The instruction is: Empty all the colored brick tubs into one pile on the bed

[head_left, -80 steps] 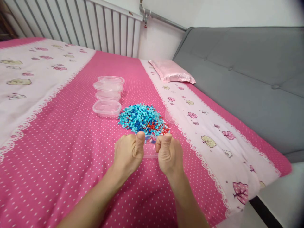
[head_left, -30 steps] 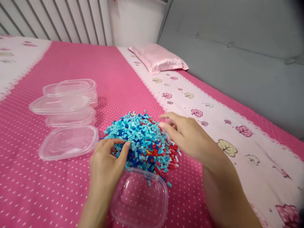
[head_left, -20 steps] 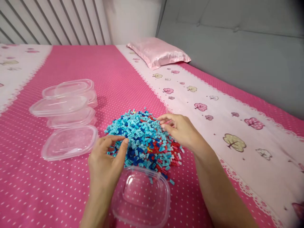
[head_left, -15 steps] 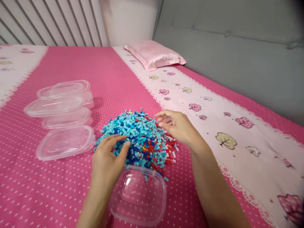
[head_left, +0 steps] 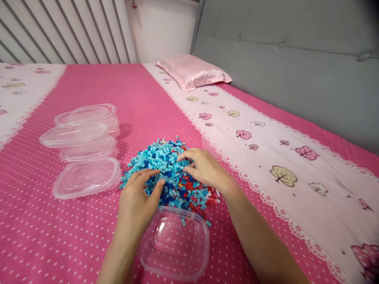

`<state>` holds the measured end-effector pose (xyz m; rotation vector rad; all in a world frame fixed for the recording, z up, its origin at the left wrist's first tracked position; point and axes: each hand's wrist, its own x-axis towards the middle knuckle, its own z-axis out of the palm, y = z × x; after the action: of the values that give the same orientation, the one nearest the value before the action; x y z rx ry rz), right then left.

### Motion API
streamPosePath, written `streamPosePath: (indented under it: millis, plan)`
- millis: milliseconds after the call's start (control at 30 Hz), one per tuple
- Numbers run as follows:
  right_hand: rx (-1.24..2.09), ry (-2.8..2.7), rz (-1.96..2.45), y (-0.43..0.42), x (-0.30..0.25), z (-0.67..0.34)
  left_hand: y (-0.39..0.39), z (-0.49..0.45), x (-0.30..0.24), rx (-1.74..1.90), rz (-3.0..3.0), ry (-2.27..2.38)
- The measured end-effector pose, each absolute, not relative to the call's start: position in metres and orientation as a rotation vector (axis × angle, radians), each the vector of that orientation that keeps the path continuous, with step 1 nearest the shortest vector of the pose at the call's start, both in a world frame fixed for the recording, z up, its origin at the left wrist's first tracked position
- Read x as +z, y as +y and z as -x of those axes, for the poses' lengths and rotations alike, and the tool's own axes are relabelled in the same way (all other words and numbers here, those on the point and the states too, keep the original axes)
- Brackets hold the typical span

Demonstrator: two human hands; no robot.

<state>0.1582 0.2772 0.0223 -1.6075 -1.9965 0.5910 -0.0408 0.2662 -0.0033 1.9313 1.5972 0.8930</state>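
A heap of small plastic building bricks (head_left: pixel 170 189), mostly light and dark blue with red, pink and a few yellow ones, lies on the bed. My left hand (head_left: pixel 137 193) is at the heap's near left side, thumb and fingers apart, with nothing visible between them. Over the heap's right side is my right hand (head_left: pixel 204 167), its fingers loosely bent and apart from the thumb; I see no brick in it. Just in front of the heap lies a clear plastic container (head_left: pixel 174 246), with a few bricks by its far edge.
Several clear plastic containers and lids (head_left: pixel 85 177) lie in a row to the left. Beyond my right hand a clear plastic edge (head_left: pixel 212 148) shows faintly. A pink pillow (head_left: pixel 192 73) rests at the back, beside a grey padded headboard (head_left: pixel 284 71). The bedspread (head_left: pixel 118 85) is pink.
My right hand has moved left and slightly down, from the heap's right edge to over the bricks. My left hand stays by the near left side. The view has shifted slightly.
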Motion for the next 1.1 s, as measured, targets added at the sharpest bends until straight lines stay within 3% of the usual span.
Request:
streamPosePath:
  millis: [333,767,1100]
  plan:
    - [0.739,-1.786,1.561,0.281,0.018,-0.161,0.257,0.041,0.017,0.823,-1.952,1.619]
    - [0.991,-1.485,1.409,0.287,0.014,-0.171,0.242,0.05,0.035,-0.166,-2.165,1.438]
    - [1.28,-1.19,1.393,0.285,0.021,-0.177,0.25,0.041,0.032,-0.223,-2.186,1.525]
